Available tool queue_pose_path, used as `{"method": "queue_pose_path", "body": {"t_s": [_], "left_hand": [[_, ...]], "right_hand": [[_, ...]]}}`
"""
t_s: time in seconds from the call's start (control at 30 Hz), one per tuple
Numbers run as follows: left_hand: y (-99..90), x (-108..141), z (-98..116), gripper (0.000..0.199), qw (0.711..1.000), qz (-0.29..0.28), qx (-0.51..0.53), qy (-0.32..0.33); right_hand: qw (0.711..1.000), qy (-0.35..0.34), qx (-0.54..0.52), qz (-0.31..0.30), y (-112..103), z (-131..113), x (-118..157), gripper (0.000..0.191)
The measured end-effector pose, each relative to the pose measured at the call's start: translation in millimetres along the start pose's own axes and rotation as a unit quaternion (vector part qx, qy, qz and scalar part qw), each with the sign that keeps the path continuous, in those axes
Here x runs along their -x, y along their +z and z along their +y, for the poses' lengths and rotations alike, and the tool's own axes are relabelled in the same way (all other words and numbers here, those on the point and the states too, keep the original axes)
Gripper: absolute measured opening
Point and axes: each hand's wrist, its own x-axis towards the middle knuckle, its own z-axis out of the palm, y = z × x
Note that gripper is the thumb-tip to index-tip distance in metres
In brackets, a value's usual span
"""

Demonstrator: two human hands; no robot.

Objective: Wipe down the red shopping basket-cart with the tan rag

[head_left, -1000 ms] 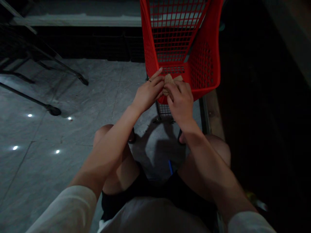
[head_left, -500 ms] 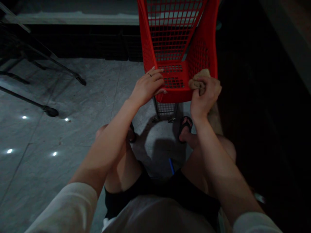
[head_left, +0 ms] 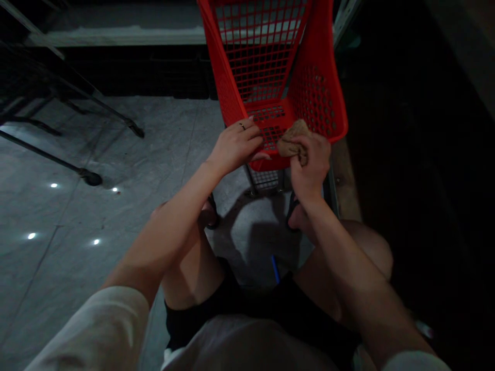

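A red plastic shopping cart basket (head_left: 317,98) with grid and perforated walls stands before me, its low front lip towards me. My left hand (head_left: 237,142), with a ring on one finger, grips the left end of that lip, thumb below and fingers over the edge. In my right hand (head_left: 311,162) is a crumpled brown cloth (head_left: 294,138), pressed at the lip right of the middle. My right fingers are wrapped round the cloth and partly hidden.
Black metal legs with a caster (head_left: 91,177) stand on the grey tile floor (head_left: 154,149) at left. Behind the cart runs a pale shelf (head_left: 124,35) above black crates (head_left: 174,74). A blue stick (head_left: 275,269) lies between my legs.
My right hand has moved left along the lip with the cloth, nearer my left hand. The cart now appears slightly turned. My left hand keeps its hold.
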Motion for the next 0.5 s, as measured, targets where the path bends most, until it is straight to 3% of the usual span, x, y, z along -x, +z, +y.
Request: {"method": "queue_pose_path", "body": {"t_s": [0.13,0.27,0.37,0.5], "left_hand": [[4.8,-5,8,0.047,0.999,0.024,-0.021,0.039],[13.5,-11,22,0.052,0.996,0.046,-0.037,0.063],[17.4,-14,33,0.051,0.997,0.023,-0.03,0.068],[19.3,-10,42,0.046,0.998,-0.029,-0.014,0.05]], "right_hand": [[0.987,0.051,0.034,0.15,-17,36,-17,0.036],[0.969,0.104,0.022,0.223,-15,62,-25,0.037],[0.96,0.116,0.013,0.256,-2,58,-24,0.036],[0.964,0.124,-0.019,0.236,7,25,-7,0.028]]}}
